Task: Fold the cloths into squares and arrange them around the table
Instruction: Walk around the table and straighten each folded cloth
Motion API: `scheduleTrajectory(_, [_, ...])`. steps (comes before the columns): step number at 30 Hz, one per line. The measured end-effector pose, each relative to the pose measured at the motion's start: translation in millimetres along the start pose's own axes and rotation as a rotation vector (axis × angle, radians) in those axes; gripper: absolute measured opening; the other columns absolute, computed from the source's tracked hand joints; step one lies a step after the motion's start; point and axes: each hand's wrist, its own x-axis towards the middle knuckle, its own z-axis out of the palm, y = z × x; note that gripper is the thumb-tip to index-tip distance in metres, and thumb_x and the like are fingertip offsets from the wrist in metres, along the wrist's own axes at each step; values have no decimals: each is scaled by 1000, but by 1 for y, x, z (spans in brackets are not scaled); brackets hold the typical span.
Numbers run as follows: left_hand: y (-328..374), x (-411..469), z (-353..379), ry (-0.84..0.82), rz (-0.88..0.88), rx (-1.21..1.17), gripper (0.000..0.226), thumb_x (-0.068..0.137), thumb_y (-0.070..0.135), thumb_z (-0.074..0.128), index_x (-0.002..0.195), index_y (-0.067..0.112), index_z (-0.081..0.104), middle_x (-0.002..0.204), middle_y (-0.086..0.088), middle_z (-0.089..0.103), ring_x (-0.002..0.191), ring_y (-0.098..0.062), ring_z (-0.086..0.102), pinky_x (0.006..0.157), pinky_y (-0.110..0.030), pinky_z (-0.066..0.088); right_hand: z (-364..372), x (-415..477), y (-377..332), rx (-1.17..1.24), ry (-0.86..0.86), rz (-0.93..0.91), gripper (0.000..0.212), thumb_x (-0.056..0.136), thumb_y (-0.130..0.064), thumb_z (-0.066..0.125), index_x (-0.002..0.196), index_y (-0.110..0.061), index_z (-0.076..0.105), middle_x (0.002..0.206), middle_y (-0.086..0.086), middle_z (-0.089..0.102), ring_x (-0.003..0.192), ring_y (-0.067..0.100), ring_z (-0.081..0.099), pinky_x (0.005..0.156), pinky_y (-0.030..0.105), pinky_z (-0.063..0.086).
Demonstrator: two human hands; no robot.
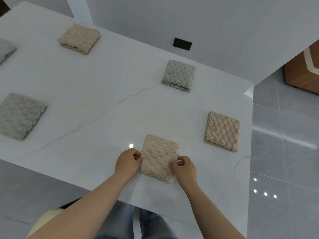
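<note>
Lying at about 5 o'clock on the white marbled table [107, 94], near its front edge, a pinkish folded cloth [159, 156] is seen in the head view as a rough square. It is held from both sides. Its left edge is pinched by the curled fingers of the left hand [128, 161], and its right edge is nipped between the thumb and bent fingers of the right hand [185, 168].

Five more folded cloths are laid well apart around the tabletop:
- A beige cloth [222, 131] is placed at 4 o'clock.
- A grey cloth [179, 75] is placed at 2 o'clock.
- A second beige cloth [79, 38] is placed at 11 o'clock.
- A larger grey cloth [19, 116] is placed at 9 o'clock.
- A pale cloth [5, 49] is cut off by the frame at 10 o'clock.

A black wall plate [182, 44] is set in the wall beyond the table.
</note>
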Motion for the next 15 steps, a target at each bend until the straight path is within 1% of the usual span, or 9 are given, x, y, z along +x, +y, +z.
scheduleTrajectory(7, [-5,1,-5,16,-8,-3,12,86,15,63,96,10,66,88,0,62,83,-16,56,72,-25,40,6,-1,-4,-2,-18,-10,34,90,-23,61,121,-10,54,83,-10,55,71,-1,52,54,10,36])
scheduleTrajectory(15, [-9,2,-7,16,-11,2,14,86,16,63,98,10,66,87,2,60,83,-14,55,71,-24,38,11,-3,-5,-13,-13,-7,34,90,-22,61,121,-9,54,83,-8,54,71,0,52,55,12,37])
